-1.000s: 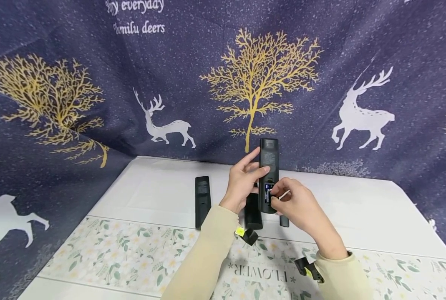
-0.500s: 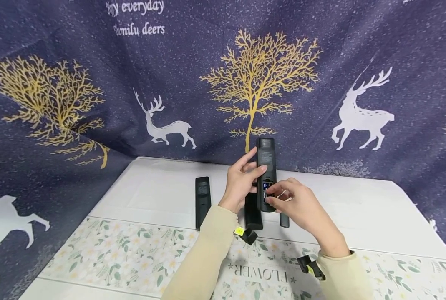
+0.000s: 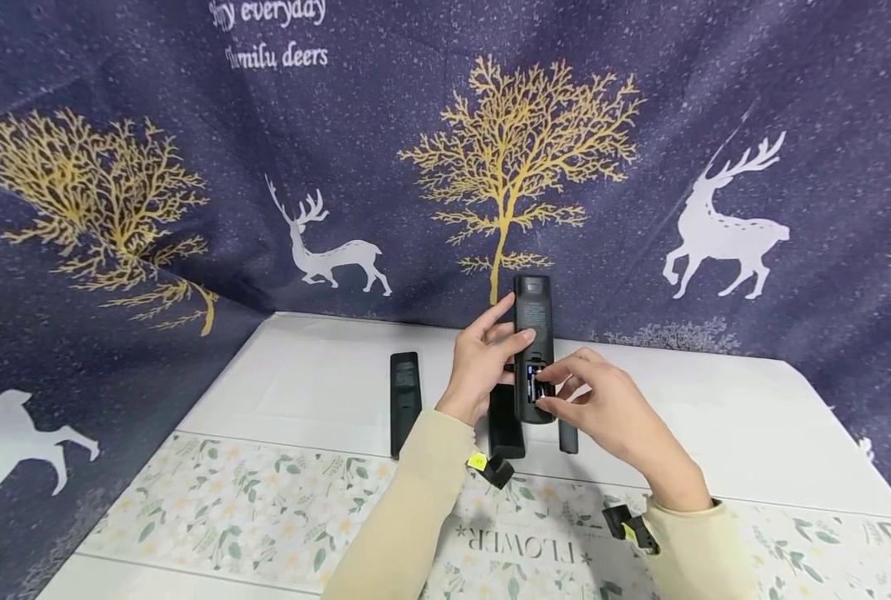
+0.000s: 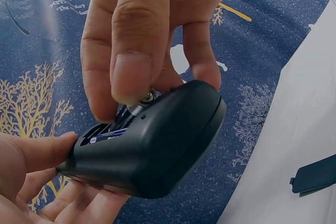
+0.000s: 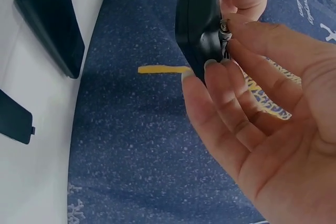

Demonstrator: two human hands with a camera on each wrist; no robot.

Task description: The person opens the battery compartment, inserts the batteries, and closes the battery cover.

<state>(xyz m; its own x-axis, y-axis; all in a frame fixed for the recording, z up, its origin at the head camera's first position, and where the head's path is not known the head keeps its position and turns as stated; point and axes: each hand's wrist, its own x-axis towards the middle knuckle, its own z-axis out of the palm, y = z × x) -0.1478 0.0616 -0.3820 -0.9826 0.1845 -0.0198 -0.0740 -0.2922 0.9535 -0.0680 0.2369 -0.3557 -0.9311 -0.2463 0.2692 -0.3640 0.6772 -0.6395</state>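
My left hand (image 3: 478, 367) grips a black remote control (image 3: 533, 312), raised above the table with its back toward the head camera. The battery compartment on its lower half is uncovered. One blue battery (image 4: 107, 137) lies inside it. Thumb and forefinger of my right hand (image 3: 603, 396) pinch a second battery (image 4: 147, 98) at the compartment, its metal end sticking up in the left wrist view. In the right wrist view that battery (image 5: 224, 28) shows beside the remote's edge, and other right fingertips touch the remote's end.
A black remote (image 3: 406, 404) lies on the white table (image 3: 317, 375) at the left. Another dark remote (image 3: 506, 425) lies below the raised one. The small black battery cover (image 3: 568, 439) is on the table right of it. A deer-print cloth (image 3: 340, 167) hangs behind.
The remote shifts slightly left, then stays nearly still. My right hand moves left with it, then a little right, its thumb and forefinger now wider apart along the compartment.
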